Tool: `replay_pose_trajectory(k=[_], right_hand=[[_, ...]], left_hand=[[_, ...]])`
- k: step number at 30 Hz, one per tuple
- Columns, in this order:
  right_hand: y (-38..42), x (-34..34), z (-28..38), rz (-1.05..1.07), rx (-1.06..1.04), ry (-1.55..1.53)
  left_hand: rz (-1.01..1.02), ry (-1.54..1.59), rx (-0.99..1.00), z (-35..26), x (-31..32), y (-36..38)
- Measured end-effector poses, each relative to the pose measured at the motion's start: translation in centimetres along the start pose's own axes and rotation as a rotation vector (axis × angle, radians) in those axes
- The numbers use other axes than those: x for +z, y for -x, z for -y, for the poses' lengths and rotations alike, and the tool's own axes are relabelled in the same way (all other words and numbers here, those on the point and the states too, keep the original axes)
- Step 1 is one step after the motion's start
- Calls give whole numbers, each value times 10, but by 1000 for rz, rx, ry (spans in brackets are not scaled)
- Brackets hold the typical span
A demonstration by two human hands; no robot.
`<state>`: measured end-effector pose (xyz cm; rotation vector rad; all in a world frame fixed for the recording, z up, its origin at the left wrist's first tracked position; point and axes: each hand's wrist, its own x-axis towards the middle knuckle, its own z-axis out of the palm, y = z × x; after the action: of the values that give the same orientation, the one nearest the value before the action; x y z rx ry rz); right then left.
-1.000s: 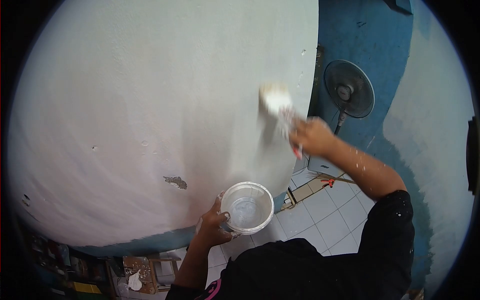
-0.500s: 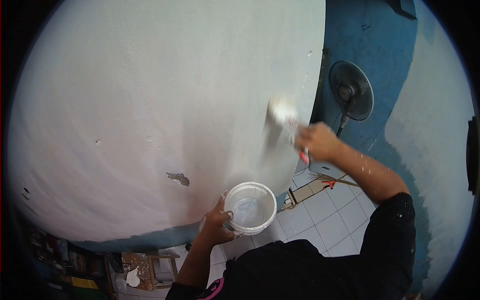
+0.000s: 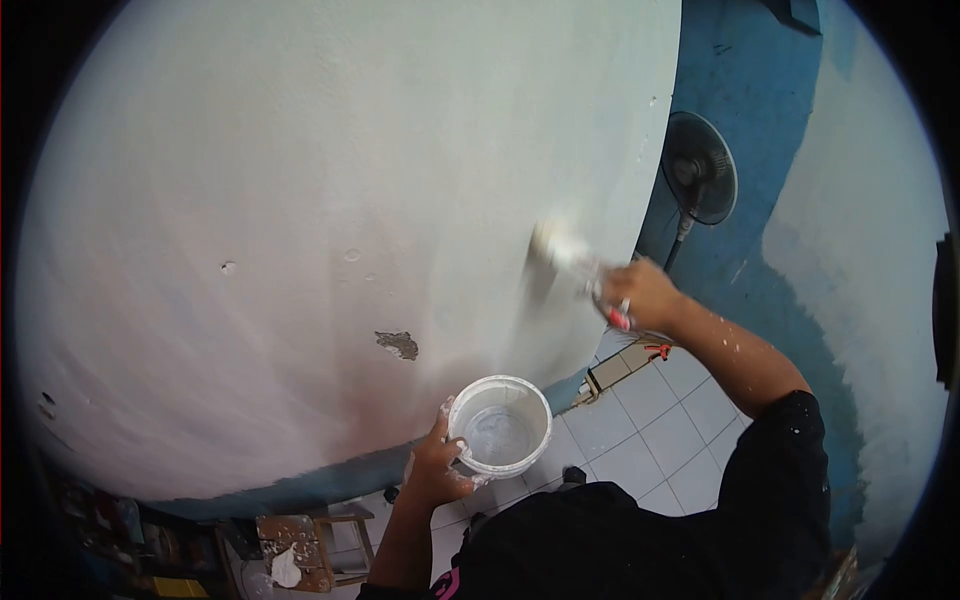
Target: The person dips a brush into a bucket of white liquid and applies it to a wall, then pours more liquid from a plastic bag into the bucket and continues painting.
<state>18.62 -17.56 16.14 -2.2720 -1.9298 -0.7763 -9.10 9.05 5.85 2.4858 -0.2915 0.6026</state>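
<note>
My right hand [image 3: 643,295] is closed around the handle of a paintbrush [image 3: 575,255], which is smeared by motion. The brush's pale bristles meet the whitish wall [image 3: 450,180] left of its right edge. In my left hand [image 3: 440,462] is a white plastic bucket [image 3: 545,425], gripped by its left rim and side. Thin whitish paint [image 3: 497,434] lies at the bucket's bottom. White paint spots mark my left fingers and right forearm. A chipped grey patch [image 3: 398,345] shows in the wall left of the bucket.
A standing fan [image 3: 700,168] is behind the wall's right edge, before a blue wall [image 3: 745,120]. Below are white floor tiles [image 3: 640,430] and an orange-handled tool [image 3: 657,352]. A paint-spattered wooden stool [image 3: 290,545] stands at lower left, near cluttered shelves [image 3: 150,530].
My right hand and the brush have moved slightly down along the wall. The view has shifted, so the wall's edge and the chipped patch sit further right. The bucket stays in my left hand.
</note>
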Motion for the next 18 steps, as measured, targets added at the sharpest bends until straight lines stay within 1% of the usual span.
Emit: replay_pose_trajectory(k=[1,4,6,7,9,10,12,14,15,16,18], right_hand=[[1,-6,19,129,18,-207],[-9,-28,27,15,-60,-88],[-24,-67,-1,-180,61,-36],[-33,-95,-7,-276,149,129],[-49,-130,-13,-635,312,191],[-57,-131,-14,-886,390,66],[-48,-96,-15,-772,497,166],[-16,-18,-4,-205,305,279],[-4,-2,24,-231,178,178],[6,12,42,-143,68,17],[10,24,63,-50,18,-162]], left_hand=[[-13,18,21,0,-4,5],[-7,93,30,9,-18,28],[7,145,33,15,-24,40],[28,169,0,17,-26,45],[69,213,-55,12,-29,56],[77,211,-59,10,-29,60],[90,208,-68,4,-28,64],[67,203,-51,-3,-27,68],[46,190,-24,-8,-26,73],[22,205,-23,-11,-26,75],[-39,231,-36,-20,-27,78]])
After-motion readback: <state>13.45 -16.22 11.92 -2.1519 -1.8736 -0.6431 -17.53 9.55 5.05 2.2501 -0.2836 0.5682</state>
